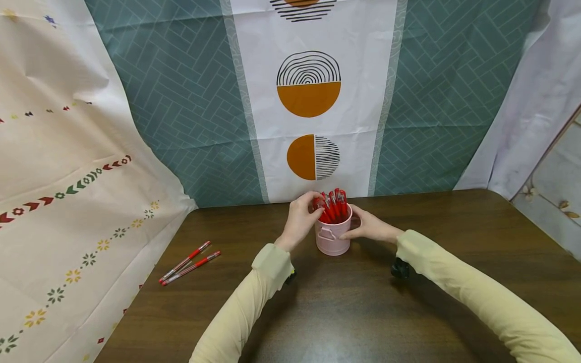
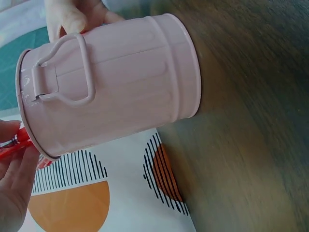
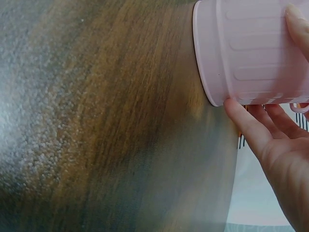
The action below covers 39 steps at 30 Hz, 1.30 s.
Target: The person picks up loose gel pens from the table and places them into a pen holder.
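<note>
A small pink metal bucket [image 1: 333, 241] with a wire handle stands upright on the table, packed with several red pens [image 1: 337, 206] whose red ends stick up above the rim. My left hand [image 1: 300, 218] is at the bucket's left rim, pinching a red pen [image 2: 19, 141] between thumb and fingers; how deep that pen sits in the bucket is hidden. From the right side my right hand [image 1: 371, 226] grips the bucket, thumb on the near wall and fingers [image 3: 251, 123] round the far side.
Two more red pens [image 1: 190, 267] with clear barrels lie side by side at the left of the brown wooden table [image 1: 345, 312]. Behind the table hangs a green and white patterned cloth [image 1: 195, 101]. A cream cloth [image 1: 81, 166] drapes along the left edge.
</note>
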Tool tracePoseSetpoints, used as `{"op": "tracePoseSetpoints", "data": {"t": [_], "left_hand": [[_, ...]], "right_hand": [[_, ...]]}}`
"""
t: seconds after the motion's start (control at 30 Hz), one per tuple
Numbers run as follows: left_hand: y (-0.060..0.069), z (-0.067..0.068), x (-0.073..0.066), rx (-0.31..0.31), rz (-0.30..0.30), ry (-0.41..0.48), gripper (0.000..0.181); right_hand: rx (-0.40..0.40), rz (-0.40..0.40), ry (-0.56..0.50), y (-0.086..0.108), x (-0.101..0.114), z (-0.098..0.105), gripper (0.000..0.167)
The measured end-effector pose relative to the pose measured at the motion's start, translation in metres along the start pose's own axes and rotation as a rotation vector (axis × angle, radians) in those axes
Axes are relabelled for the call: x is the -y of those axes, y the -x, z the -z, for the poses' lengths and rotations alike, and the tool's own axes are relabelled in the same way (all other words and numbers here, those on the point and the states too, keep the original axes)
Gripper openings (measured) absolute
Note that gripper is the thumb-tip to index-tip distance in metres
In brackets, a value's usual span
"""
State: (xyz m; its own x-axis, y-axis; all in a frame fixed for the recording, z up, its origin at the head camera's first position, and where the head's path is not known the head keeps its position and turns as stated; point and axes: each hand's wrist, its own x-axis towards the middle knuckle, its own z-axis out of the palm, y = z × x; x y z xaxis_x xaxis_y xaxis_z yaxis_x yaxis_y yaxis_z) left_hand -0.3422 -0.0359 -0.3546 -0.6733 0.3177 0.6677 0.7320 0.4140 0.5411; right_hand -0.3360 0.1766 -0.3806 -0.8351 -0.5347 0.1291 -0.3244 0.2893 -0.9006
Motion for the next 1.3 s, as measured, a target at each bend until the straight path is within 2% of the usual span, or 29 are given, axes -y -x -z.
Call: {"op": "tracePoseSetpoints", "data": {"t": [0.17, 0.27, 0.43, 0.63, 0.93, 1.1, 1.3], "left_hand": [[0.001, 0.000, 0.001, -0.006, -0.040, -0.089, 0.025], [0.002, 0.002, 0.002, -0.010, -0.044, -0.147, 0.026], [0.003, 0.004, 0.004, -0.010, -0.022, -0.213, 0.028], [0.004, 0.005, 0.005, 0.017, 0.017, -0.218, 0.028], [0.005, 0.005, 0.008, 0.040, 0.016, -0.197, 0.028], [0.003, 0.007, 0.007, 0.046, 0.016, -0.174, 0.034], [0.001, 0.012, 0.007, 0.037, 0.046, -0.145, 0.045]], "right_hand": [[-0.005, -0.009, 0.008, 0.001, 0.002, 0.000, 0.075], [-0.008, 0.004, 0.010, 0.000, -0.001, 0.000, 0.076], [-0.026, 0.013, 0.021, -0.006, -0.022, 0.002, 0.078], [-0.024, -0.008, 0.014, -0.009, -0.031, 0.003, 0.079], [-0.006, -0.019, 0.005, -0.001, -0.003, 0.000, 0.077], [-0.006, -0.004, -0.009, 0.001, -0.001, 0.000, 0.076], [-0.009, -0.001, -0.004, 0.000, -0.003, 0.000, 0.077]]}}
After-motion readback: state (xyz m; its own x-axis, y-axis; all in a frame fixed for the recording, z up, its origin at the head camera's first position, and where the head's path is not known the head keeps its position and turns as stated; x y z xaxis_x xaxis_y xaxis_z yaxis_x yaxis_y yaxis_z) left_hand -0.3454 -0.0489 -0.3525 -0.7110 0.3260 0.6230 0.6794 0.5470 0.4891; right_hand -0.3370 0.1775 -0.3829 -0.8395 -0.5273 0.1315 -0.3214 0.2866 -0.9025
